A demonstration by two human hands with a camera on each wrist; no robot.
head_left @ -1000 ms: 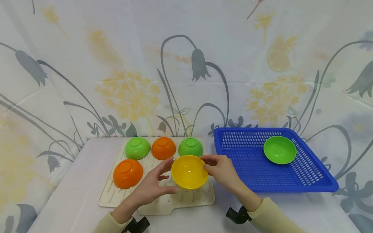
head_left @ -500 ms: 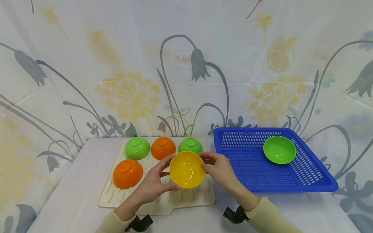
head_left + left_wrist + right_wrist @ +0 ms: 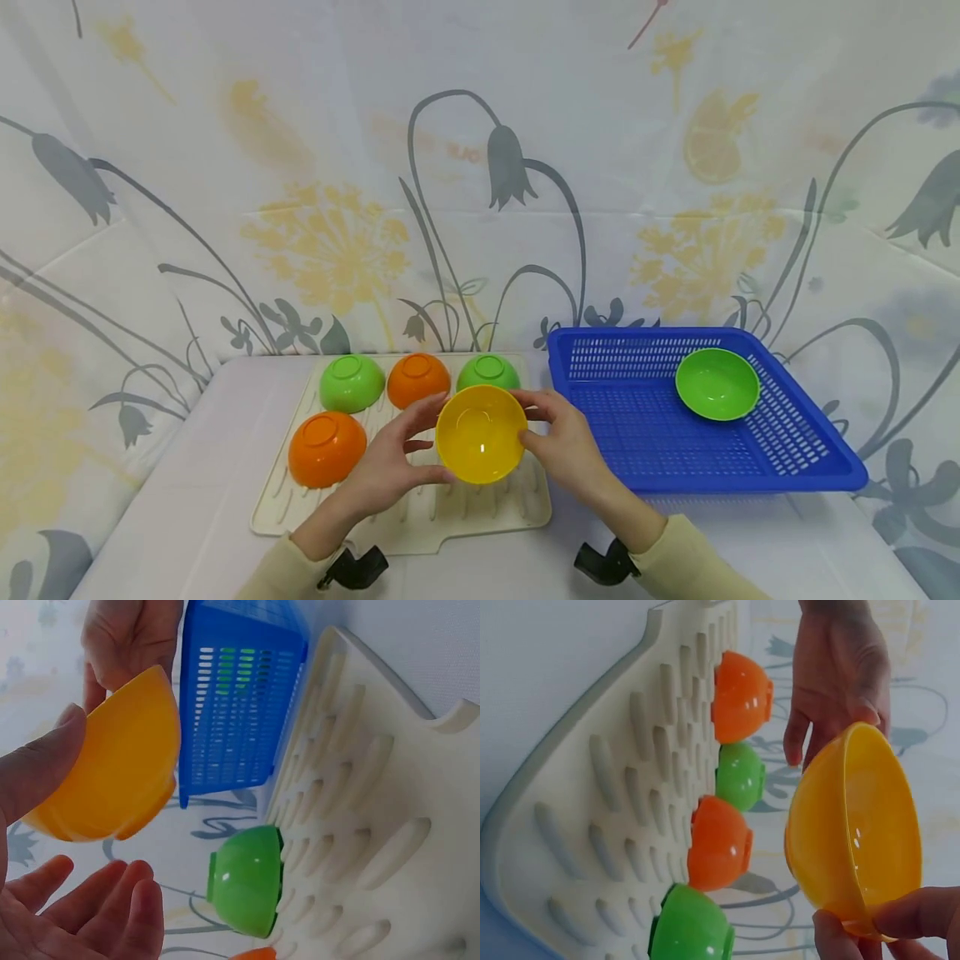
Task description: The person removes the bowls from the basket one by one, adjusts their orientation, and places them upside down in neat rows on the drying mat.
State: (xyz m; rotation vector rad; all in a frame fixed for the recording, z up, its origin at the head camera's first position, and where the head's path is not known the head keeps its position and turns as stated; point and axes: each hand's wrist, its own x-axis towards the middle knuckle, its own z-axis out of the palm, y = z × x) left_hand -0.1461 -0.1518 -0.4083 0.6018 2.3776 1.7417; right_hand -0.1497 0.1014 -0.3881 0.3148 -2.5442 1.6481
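Note:
A yellow bowl [image 3: 480, 437] is held up over the front of the cream drying mat [image 3: 420, 529], its inside facing the head camera. My right hand [image 3: 566, 442] pinches its right rim, thumb inside and fingers behind, as the right wrist view shows. On the bowl's left side, my left hand [image 3: 393, 467] is spread. In the left wrist view its thumb [image 3: 45, 769] lies at the bowl's rim, while its fingers [image 3: 112, 907] extend loosely below the bowl, apart from it. Behind the bowl, a green bowl [image 3: 489, 372] stands upside down, partly covered.
On the mat, another green bowl [image 3: 351, 383] and two orange bowls, one at the back [image 3: 417, 381] and one in front [image 3: 327, 450], rest upside down. A blue basket [image 3: 600, 483] stands at the right with an upright green bowl [image 3: 717, 385] inside.
The yellow bowl has shifted slightly left and up, tilting more toward the head camera. My left hand has come in closer to its side. The right hand keeps its pinch.

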